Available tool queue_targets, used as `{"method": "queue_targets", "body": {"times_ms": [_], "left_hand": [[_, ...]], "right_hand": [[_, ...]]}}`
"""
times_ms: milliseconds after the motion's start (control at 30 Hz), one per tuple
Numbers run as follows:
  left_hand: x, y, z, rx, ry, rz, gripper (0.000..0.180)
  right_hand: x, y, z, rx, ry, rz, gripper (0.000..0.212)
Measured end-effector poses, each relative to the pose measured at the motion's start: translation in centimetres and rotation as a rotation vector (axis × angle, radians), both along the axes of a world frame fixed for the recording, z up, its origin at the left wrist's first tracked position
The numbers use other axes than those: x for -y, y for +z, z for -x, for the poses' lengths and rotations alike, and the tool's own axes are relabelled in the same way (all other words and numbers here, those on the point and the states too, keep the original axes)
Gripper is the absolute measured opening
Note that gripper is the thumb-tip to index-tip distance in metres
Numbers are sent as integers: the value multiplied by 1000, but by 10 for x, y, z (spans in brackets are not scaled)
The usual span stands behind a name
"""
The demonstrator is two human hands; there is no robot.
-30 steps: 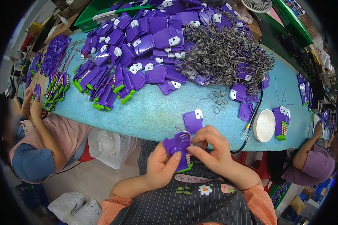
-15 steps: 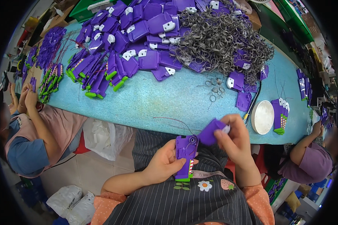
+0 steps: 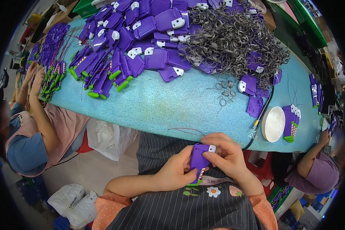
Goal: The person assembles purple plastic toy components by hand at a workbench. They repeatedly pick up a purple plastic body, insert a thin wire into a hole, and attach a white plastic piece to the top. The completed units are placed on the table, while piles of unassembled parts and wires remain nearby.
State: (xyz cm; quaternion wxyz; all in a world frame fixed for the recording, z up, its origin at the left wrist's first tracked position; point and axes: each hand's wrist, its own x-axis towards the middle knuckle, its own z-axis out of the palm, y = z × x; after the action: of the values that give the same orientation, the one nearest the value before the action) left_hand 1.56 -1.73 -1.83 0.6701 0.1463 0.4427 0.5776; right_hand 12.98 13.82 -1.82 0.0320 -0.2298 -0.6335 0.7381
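Observation:
Over my lap, just off the table's front edge, a purple plastic casing [image 3: 200,155] stands roughly upright between my hands. It has a white upper corner, a red-and-white striped strip and a green foot. My left hand [image 3: 174,170] grips its left side and lower part, thumb across the front. At the white corner, my right hand [image 3: 229,155] pinches the casing between thumb and fingers. A purple cover now lies over the front, hiding the coil inside. A thin dark-red wire [image 3: 188,129] trails from behind the top onto the table.
Purple covers [image 3: 145,28] are heaped at the back, beside a tangle of grey coil springs [image 3: 234,38]. Green-footed casings [image 3: 97,76] lie at the left. A white bowl [image 3: 273,124], a cable [image 3: 261,115] and finished-looking casings [image 3: 290,124] sit at the right. Co-workers sit on both sides.
My right hand has brought the purple cover left and down onto the open casing, which my left hand still holds. The coil is now covered. The view has shifted slightly.

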Motion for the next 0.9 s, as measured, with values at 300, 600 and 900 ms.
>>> {"method": "queue_targets", "body": {"times_ms": [300,600,900], "left_hand": [[-4,6,11,-279,-101,-37,34],[3,4,-1,-568,15,-226,25],[-22,-9,25,-649,-35,-371,23]], "right_hand": [[12,13,2,-34,-344,239,31],[12,-1,-6,-199,-195,749,16],[-7,10,-6,-210,-13,-362,22]]}}
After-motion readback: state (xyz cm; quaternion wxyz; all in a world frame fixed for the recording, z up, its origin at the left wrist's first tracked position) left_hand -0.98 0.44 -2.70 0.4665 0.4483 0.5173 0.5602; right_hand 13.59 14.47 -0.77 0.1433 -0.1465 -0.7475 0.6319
